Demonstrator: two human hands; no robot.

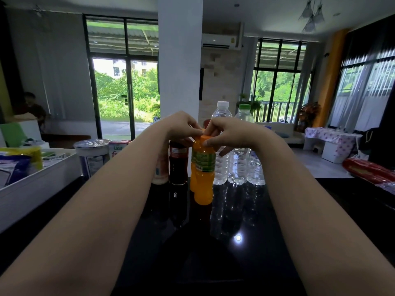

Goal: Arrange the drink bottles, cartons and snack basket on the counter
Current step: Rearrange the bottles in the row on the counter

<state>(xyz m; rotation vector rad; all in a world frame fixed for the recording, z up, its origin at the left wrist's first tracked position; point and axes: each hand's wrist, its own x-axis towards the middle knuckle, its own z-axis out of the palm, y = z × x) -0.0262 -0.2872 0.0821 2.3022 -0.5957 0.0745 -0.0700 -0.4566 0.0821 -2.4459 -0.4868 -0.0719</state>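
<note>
I'm pinching the cap of the orange bottle with both hands: right hand fingertips on the cap's right side, left hand curled on its left. The bottle is standing upright on the counter, directly below my fingers, just beside the dark bottle and water bottles. The carton is showing only "Unif", the rest unreadable

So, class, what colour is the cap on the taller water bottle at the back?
White, clearest in the head view.
</note>
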